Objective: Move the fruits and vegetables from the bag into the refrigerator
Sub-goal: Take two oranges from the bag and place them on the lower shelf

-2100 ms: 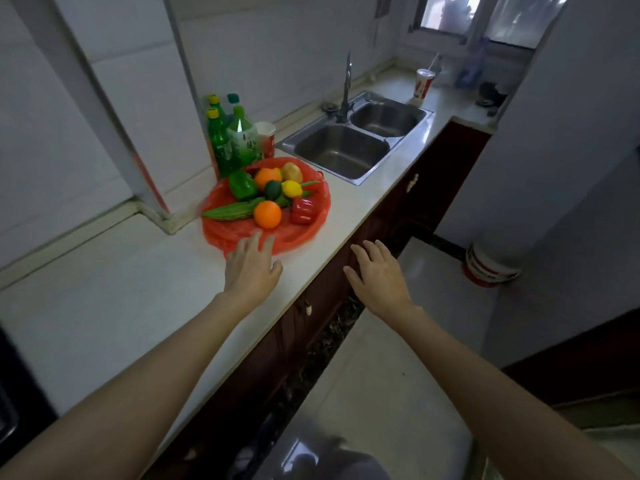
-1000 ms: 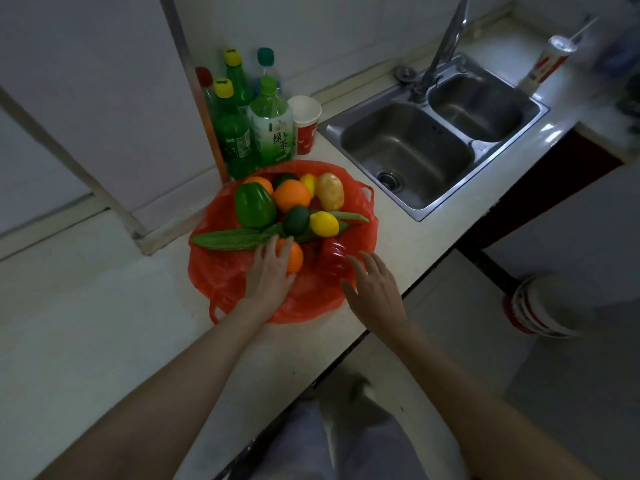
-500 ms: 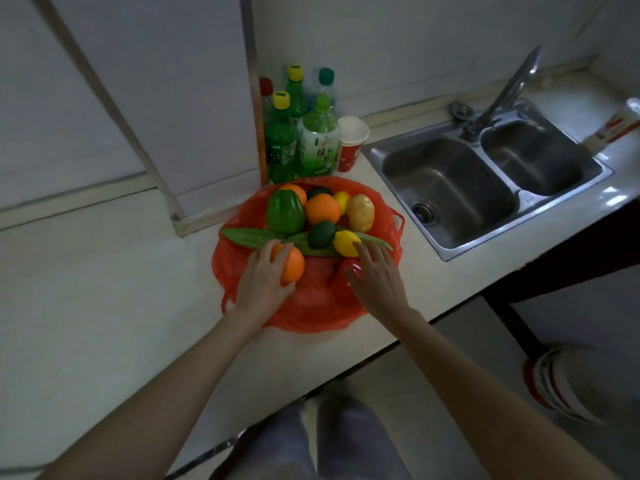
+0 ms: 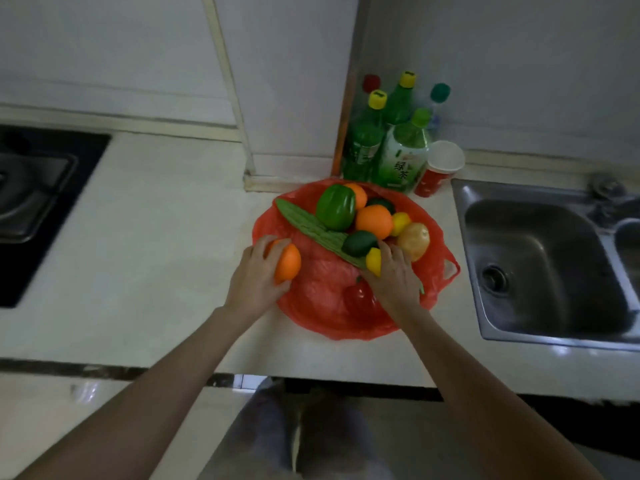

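A red plastic bag (image 4: 322, 299) lies spread open on the white counter. On it sit a green pepper (image 4: 335, 206), a long green gourd (image 4: 311, 225), two more oranges, an avocado (image 4: 359, 242), a potato (image 4: 414, 240), another lemon and a red pepper (image 4: 360, 299). My left hand (image 4: 254, 278) is shut on an orange (image 4: 288, 263) at the bag's left edge. My right hand (image 4: 394, 275) grips a small lemon (image 4: 374, 260) near the bag's middle. The refrigerator is not in view.
Several green bottles (image 4: 398, 140) and a red paper cup (image 4: 438, 169) stand just behind the bag. A steel sink (image 4: 540, 258) lies to the right, a black gas hob (image 4: 31, 195) to the left. White wall panels rise behind. The counter's front edge is below my forearms.
My left hand has closed round the orange and drawn it to the bag's left edge. My right hand has taken hold of the lemon. The camera has swung left, bringing the hob into view.
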`<state>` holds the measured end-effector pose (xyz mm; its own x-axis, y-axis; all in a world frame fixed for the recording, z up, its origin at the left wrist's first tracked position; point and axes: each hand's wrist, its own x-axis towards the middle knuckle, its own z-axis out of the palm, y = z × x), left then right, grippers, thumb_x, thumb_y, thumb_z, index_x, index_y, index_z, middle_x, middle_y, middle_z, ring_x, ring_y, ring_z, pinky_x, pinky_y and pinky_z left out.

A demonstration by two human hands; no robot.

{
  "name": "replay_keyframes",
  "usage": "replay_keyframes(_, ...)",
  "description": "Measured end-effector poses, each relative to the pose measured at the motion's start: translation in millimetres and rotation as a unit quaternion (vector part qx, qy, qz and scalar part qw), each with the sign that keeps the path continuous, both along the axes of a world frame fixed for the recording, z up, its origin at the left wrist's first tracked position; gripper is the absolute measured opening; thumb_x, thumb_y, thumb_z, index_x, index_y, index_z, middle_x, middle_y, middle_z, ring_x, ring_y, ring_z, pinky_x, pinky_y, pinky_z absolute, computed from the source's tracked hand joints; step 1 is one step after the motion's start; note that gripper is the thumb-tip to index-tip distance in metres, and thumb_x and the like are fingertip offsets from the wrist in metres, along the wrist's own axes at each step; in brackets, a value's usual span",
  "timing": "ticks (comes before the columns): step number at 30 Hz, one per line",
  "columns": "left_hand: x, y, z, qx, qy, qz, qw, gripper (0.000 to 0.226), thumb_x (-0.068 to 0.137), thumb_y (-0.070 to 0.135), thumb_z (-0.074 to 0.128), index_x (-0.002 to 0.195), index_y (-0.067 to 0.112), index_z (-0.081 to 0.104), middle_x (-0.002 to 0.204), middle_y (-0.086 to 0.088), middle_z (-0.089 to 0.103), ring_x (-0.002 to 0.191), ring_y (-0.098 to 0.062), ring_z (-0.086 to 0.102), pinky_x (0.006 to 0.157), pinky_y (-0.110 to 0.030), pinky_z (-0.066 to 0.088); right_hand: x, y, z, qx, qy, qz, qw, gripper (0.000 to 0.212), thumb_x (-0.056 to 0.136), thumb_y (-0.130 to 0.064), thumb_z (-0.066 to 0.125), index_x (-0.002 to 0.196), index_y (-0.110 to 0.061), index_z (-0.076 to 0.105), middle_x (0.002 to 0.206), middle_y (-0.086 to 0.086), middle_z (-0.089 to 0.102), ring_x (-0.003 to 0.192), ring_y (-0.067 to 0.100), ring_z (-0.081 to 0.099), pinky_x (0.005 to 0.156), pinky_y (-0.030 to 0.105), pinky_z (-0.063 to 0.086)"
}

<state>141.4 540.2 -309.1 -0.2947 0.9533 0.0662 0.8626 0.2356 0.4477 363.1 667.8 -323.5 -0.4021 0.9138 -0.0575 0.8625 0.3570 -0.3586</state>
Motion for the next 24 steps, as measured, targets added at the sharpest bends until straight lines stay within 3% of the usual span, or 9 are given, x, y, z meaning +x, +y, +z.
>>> replay_keyframes(4, 12.5, -15.4, -0.7, 0.006, 0.003, 0.040, 0.999, 0.074, 0.065, 0.023, 0.078, 0.132, 0.017, 0.046, 0.133, -0.011, 0.044, 0.108, -0.038, 0.051, 0.085, -0.046, 0.048, 11.2, 0.6, -0.9, 0.009, 0.027, 0.008, 1.000, 0.059, 0.085, -0.035, 0.064, 0.135, -0.012, 0.042, 0.123, 0.011, 0.053, 0.112, 0.031, 0.052, 0.080, 0.042, 0.049)
replay_keyframes(13, -6.5, -65.7, 33.7, 0.041, 0.024, 0.174, 0.984, 0.071, 0.066, 0.020, 0.080, 0.130, 0.015, 0.049, 0.133, -0.014, 0.045, 0.106, -0.042, 0.051, 0.084, -0.047, 0.047, -30.9, 0.2, 44.3, 0.070, 0.111, 0.139, 0.982, 0.057, 0.080, -0.025, 0.069, 0.131, -0.009, 0.048, 0.121, 0.014, 0.056, 0.109, 0.035, 0.054, 0.079, 0.043, 0.051)
replay_keyframes(19, -59.7, -161.1, 64.4, 0.070, 0.046, 0.313, 0.946, 0.074, 0.068, 0.022, 0.078, 0.134, 0.017, 0.044, 0.137, -0.011, 0.041, 0.110, -0.040, 0.048, 0.085, -0.048, 0.048, -135.3, -44.8, 81.3, 0.078, 0.145, 0.276, 0.947, 0.057, 0.075, -0.021, 0.071, 0.127, -0.009, 0.051, 0.117, 0.015, 0.057, 0.107, 0.037, 0.054, 0.081, 0.042, 0.050)
replay_keyframes(24, -90.2, -276.4, 80.6, 0.097, 0.041, 0.444, 0.890, 0.076, 0.066, 0.021, 0.078, 0.134, 0.020, 0.043, 0.137, -0.011, 0.041, 0.109, -0.040, 0.048, 0.088, -0.047, 0.046, -227.1, -141.1, 99.9, 0.061, 0.138, 0.398, 0.905, 0.058, 0.078, -0.025, 0.067, 0.132, -0.017, 0.047, 0.123, 0.009, 0.052, 0.109, 0.031, 0.050, 0.078, 0.040, 0.047)
